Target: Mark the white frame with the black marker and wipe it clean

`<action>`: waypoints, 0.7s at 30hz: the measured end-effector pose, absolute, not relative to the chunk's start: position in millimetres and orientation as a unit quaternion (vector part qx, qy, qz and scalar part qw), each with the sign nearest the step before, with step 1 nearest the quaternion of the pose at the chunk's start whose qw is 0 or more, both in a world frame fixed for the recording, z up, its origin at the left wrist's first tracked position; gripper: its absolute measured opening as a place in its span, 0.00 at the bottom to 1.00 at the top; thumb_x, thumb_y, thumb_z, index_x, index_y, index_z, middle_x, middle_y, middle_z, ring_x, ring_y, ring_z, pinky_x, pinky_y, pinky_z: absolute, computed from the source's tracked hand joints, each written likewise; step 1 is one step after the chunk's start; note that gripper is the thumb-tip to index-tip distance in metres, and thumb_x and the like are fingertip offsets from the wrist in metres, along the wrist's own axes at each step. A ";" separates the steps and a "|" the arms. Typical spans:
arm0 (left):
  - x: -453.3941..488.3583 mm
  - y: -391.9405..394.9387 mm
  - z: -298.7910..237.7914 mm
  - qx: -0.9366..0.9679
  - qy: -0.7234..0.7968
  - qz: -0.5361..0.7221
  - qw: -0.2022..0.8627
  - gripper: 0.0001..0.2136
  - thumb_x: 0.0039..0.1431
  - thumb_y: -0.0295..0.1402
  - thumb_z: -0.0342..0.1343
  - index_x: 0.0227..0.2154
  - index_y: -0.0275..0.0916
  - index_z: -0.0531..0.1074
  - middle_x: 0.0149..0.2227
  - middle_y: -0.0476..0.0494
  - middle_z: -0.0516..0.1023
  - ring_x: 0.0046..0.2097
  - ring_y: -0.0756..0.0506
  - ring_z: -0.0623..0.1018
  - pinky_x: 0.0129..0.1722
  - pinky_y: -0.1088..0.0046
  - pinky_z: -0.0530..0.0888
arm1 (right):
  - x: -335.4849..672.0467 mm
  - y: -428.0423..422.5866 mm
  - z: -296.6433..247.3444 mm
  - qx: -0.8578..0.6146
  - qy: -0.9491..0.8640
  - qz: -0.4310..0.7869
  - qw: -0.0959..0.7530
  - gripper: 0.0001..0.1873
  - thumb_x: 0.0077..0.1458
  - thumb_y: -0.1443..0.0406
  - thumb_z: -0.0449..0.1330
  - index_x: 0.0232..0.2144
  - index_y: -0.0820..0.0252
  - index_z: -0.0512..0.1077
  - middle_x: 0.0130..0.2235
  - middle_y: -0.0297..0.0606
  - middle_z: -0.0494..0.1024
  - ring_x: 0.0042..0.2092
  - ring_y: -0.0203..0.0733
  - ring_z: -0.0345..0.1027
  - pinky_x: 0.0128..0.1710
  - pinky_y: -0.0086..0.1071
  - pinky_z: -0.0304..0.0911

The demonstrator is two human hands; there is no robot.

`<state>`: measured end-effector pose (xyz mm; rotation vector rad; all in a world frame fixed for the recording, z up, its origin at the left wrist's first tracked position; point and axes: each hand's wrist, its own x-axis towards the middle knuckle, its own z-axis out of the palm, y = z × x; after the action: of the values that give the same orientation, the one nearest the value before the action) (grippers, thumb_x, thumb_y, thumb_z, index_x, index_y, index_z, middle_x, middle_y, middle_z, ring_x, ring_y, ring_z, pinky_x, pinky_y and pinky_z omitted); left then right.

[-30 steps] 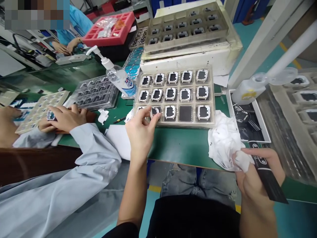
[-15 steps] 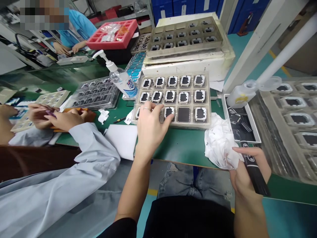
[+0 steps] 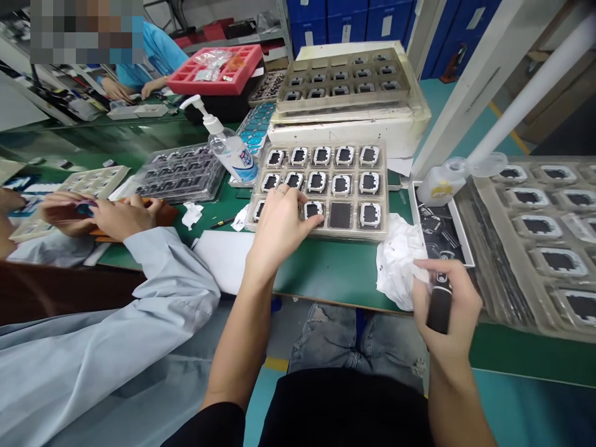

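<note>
Left hand (image 3: 279, 230) was over the front row of the tray (image 3: 341, 234) – thumb and fingertips around the white-rimmed case (image 3: 314, 211), which sat in the third pocket from the left. Couldn't tell whether those fingers were clamped on it or just resting there. Next pocket to the right showed a plain dark square (image 3: 341, 216). My right hand (image 3: 451, 304) had its fingers closed around a black handheld tool (image 3: 439, 308) – just beside the crumpled white cloth (image 3: 395, 267). Tray lay on the green tabletop (image 3: 326, 273), pump bottle (image 3: 235, 158) near its far-left corner.
</note>
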<state>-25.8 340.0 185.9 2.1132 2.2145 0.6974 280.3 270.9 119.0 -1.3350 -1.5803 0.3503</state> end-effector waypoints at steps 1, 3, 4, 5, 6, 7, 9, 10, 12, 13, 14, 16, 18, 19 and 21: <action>-26.7 340.2 185.2 0.676 0.702 0.224 0.004 0.14 0.67 0.36 0.75 0.47 0.39 0.78 0.49 0.37 0.81 0.56 0.32 0.79 0.60 0.54 0.76 | 277.4 277.8 124.1 -0.545 -0.673 0.097 0.491 0.06 0.68 0.61 0.67 0.44 0.56 0.80 0.33 0.32 0.78 0.30 0.39 0.67 0.32 0.35 0.60; -27.9 340.6 183.3 0.685 0.693 0.223 0.015 0.14 0.67 0.36 0.74 0.49 0.38 0.79 0.47 0.38 0.82 0.54 0.33 0.79 0.59 0.54 0.76 | 274.2 292.9 131.2 -0.543 -0.713 0.004 0.444 0.07 0.68 0.61 0.68 0.46 0.56 0.79 0.37 0.38 0.81 0.39 0.47 0.73 0.40 0.39 0.64; -28.3 341.0 182.6 0.692 0.687 0.220 0.021 0.14 0.68 0.36 0.74 0.50 0.38 0.79 0.46 0.39 0.82 0.53 0.33 0.79 0.60 0.54 0.76 | 274.1 299.5 133.4 -0.552 -0.724 -0.030 0.413 0.08 0.69 0.61 0.68 0.48 0.55 0.79 0.39 0.40 0.81 0.44 0.53 0.73 0.45 0.43 0.65; -28.8 341.4 182.1 0.698 0.682 0.218 0.025 0.14 0.68 0.36 0.74 0.51 0.38 0.80 0.46 0.38 0.82 0.52 0.33 0.79 0.60 0.53 0.76 | 275.0 304.3 135.2 -0.564 -0.731 -0.049 0.381 0.11 0.69 0.60 0.68 0.51 0.55 0.80 0.39 0.42 0.81 0.48 0.58 0.72 0.48 0.46 0.65; -29.3 342.0 182.1 0.702 0.678 0.219 0.027 0.13 0.68 0.36 0.74 0.50 0.38 0.81 0.46 0.38 0.81 0.53 0.32 0.79 0.60 0.53 0.76 | 276.6 306.8 136.7 -0.575 -0.734 -0.056 0.358 0.14 0.69 0.59 0.68 0.54 0.55 0.79 0.39 0.43 0.80 0.51 0.61 0.71 0.50 0.48 0.64; -29.9 342.5 182.4 0.703 0.676 0.222 0.026 0.13 0.67 0.36 0.74 0.49 0.39 0.81 0.47 0.38 0.81 0.53 0.32 0.79 0.60 0.53 0.76 | 278.4 306.7 138.2 -0.580 -0.733 -0.054 0.350 0.16 0.69 0.58 0.69 0.55 0.55 0.79 0.39 0.44 0.80 0.51 0.62 0.70 0.50 0.49 0.64; -31.3 343.3 183.9 0.695 0.678 0.237 0.025 0.14 0.63 0.36 0.76 0.46 0.41 0.79 0.47 0.38 0.81 0.54 0.32 0.79 0.58 0.54 0.76 | 281.0 299.0 140.8 -0.575 -0.724 -0.034 0.381 0.18 0.69 0.55 0.71 0.55 0.54 0.80 0.42 0.44 0.81 0.50 0.60 0.71 0.50 0.49 0.66; -31.8 343.3 184.5 0.689 0.680 0.249 0.027 0.16 0.61 0.35 0.78 0.45 0.41 0.77 0.46 0.39 0.80 0.53 0.33 0.79 0.56 0.56 0.76 | 280.9 292.3 141.5 -0.570 -0.711 -0.018 0.411 0.17 0.69 0.54 0.72 0.54 0.53 0.80 0.44 0.44 0.82 0.49 0.58 0.72 0.49 0.49 0.67; -31.8 342.1 184.1 0.676 0.681 0.280 0.040 0.18 0.58 0.33 0.79 0.42 0.43 0.73 0.43 0.44 0.80 0.48 0.37 0.79 0.50 0.61 0.76 | 276.9 277.1 140.9 -0.557 -0.670 0.014 0.490 0.15 0.68 0.57 0.74 0.53 0.52 0.80 0.47 0.43 0.84 0.46 0.53 0.76 0.48 0.48 0.70; -30.8 340.7 182.7 0.671 0.677 0.298 0.047 0.18 0.58 0.31 0.77 0.40 0.44 0.71 0.40 0.46 0.79 0.44 0.39 0.79 0.47 0.63 0.75 | 273.3 270.0 139.3 -0.546 -0.647 0.030 0.531 0.15 0.67 0.60 0.75 0.53 0.52 0.79 0.48 0.42 0.85 0.45 0.52 0.77 0.48 0.47 0.71; -29.0 338.3 180.4 0.667 0.671 0.321 0.051 0.18 0.60 0.29 0.75 0.38 0.45 0.69 0.38 0.48 0.79 0.42 0.41 0.78 0.44 0.64 0.74 | 268.9 264.0 136.9 -0.529 -0.628 0.046 0.569 0.16 0.66 0.62 0.75 0.53 0.52 0.78 0.48 0.42 0.86 0.44 0.51 0.79 0.46 0.47 0.71; -22.0 329.9 174.1 0.655 0.646 0.390 0.045 0.16 0.64 0.27 0.71 0.36 0.45 0.66 0.36 0.50 0.78 0.39 0.43 0.78 0.42 0.64 0.73 | 259.9 256.9 130.6 -0.488 -0.604 0.073 0.626 0.18 0.64 0.66 0.75 0.53 0.52 0.76 0.47 0.42 0.87 0.44 0.52 0.83 0.42 0.46 0.73; -10.4 315.5 167.1 0.632 0.603 0.484 0.054 0.13 0.68 0.29 0.69 0.38 0.45 0.68 0.37 0.49 0.80 0.39 0.44 0.80 0.43 0.65 0.75 | 252.8 255.8 124.8 -0.456 -0.597 0.091 0.654 0.19 0.62 0.69 0.74 0.52 0.53 0.75 0.45 0.41 0.86 0.44 0.53 0.85 0.39 0.45 0.74; -3.0 306.4 163.7 0.615 0.575 0.534 0.078 0.12 0.69 0.31 0.70 0.40 0.46 0.69 0.38 0.49 0.82 0.40 0.44 0.82 0.44 0.64 0.78 | 250.5 257.1 123.0 -0.445 -0.597 0.094 0.661 0.19 0.62 0.70 0.74 0.52 0.54 0.75 0.43 0.40 0.86 0.42 0.53 0.85 0.38 0.44 0.74; 14.3 287.0 156.9 0.579 0.514 0.606 0.182 0.14 0.70 0.33 0.72 0.44 0.46 0.69 0.40 0.49 0.83 0.44 0.42 0.87 0.46 0.63 0.83 | 247.9 261.9 122.1 -0.427 -0.599 0.089 0.671 0.18 0.62 0.70 0.73 0.51 0.54 0.75 0.40 0.37 0.84 0.38 0.50 0.84 0.36 0.43 0.75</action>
<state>14.3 287.0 156.9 1.6350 1.4511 1.7091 247.9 261.9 122.1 -0.9623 -1.3502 0.2006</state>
